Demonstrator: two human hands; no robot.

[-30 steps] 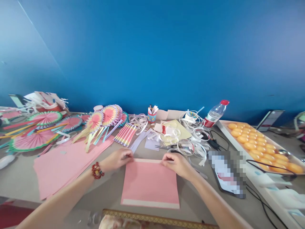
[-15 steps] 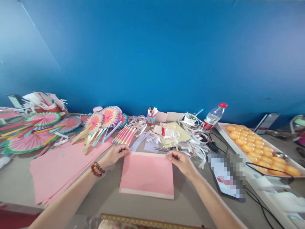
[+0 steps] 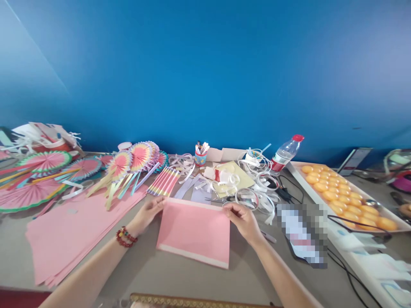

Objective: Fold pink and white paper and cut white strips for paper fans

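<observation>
A pink sheet of paper (image 3: 194, 231) with pale strips along its far and near edges is stretched between my two hands over the grey table. My left hand (image 3: 150, 214) pinches its far left corner, and a red bead bracelet circles that wrist. At the far right corner, my right hand (image 3: 242, 220) grips the sheet between thumb and fingers. Just beyond the sheet lies a row of folded pink, yellow and purple paper (image 3: 163, 181). A stack of larger pink sheets (image 3: 73, 231) spreads out left of my left hand.
Pleated paper fans (image 3: 48, 164) crowd the left side. At the back stand a pen cup (image 3: 201, 158) and a red-capped bottle (image 3: 287, 154), with white strip coils (image 3: 257, 175) between them. A phone (image 3: 300, 235) lies to the right, near a tray of orange balls (image 3: 343, 194).
The pink sheet has turned slightly and shifted a little left with both hands, its right side now lower. The whole view has swung slightly right. Both hands keep their hold.
</observation>
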